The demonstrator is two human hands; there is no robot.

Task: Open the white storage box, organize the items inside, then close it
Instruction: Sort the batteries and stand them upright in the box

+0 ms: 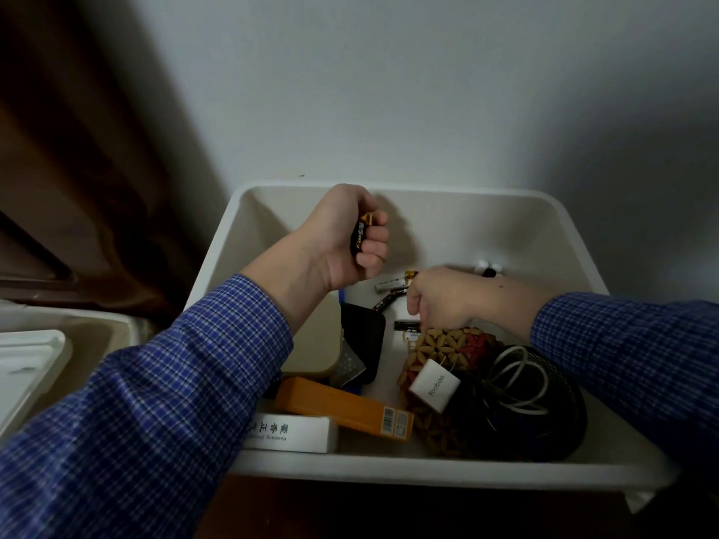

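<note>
White box [576, 227] open, against the wall, lid [27, 367] off to the left. Inside, still a jumble: loose batteries [391, 293] scattered mid-floor, orange carton [342, 406] and white carton [291, 433] along the near wall, beige case [315, 340] under the left forearm, black pouch [365, 336] beside it, woven mat [447, 352] with a charger [434, 385] on top, dark basket [544, 402] holding a coiled cable [513, 379].

Left hand [342, 235] raised over the box's back half, grip curled tight round a black-and-gold battery bundle [360, 233]. Right hand [439, 295] low among the loose batteries, fingertips turned down at one; whether pinched on it or only touching, cannot tell.

Likely step: gathering batteries into one hand. Sorting well short of done, lid not yet back on.

Handling, as a judgement: batteries small, hard, smooth, prone to roll and slip from a full fist; best pinched across the barrel, one at a time, then laid parallel. Cartons light and stiff, easy by the long edges. Cable limp and springy, best lifted by the whole coil. Charger prongs exposed, so taken by the body. Box itself probably light plastic, rim the obvious hold; lid to be pressed down at the corners.
</note>
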